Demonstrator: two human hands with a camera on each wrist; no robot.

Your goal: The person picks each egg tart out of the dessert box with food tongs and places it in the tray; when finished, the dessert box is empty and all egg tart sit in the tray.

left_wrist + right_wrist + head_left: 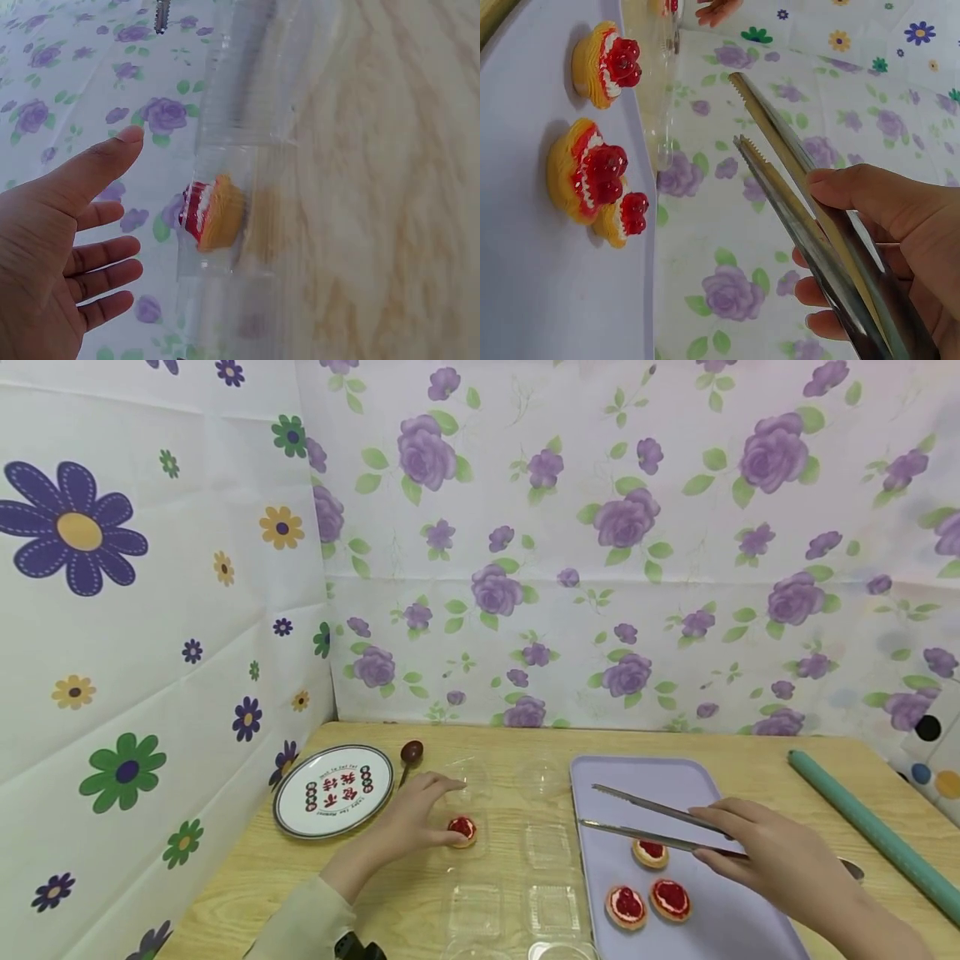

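Note:
My left hand [412,822] reaches over the left column of clear plastic containers [475,908], fingers spread and holding nothing. Beside its thumb, a small tart [462,832] with red fruit and white cream sits in one container; the left wrist view shows this tart [221,214] just past the fingers. In my right hand [776,852] are metal tongs [645,804], their serrated tips apart with nothing between them. They hover above the lilac tray [708,935], where three more tarts [626,907] lie grouped.
To the left lies a white plate [300,772] with red lettering, and a dark brown spoon [411,752] is beside it. A teal roll [870,818] runs along the table's right side. Flowered sheets [570,577] stand behind and at the left.

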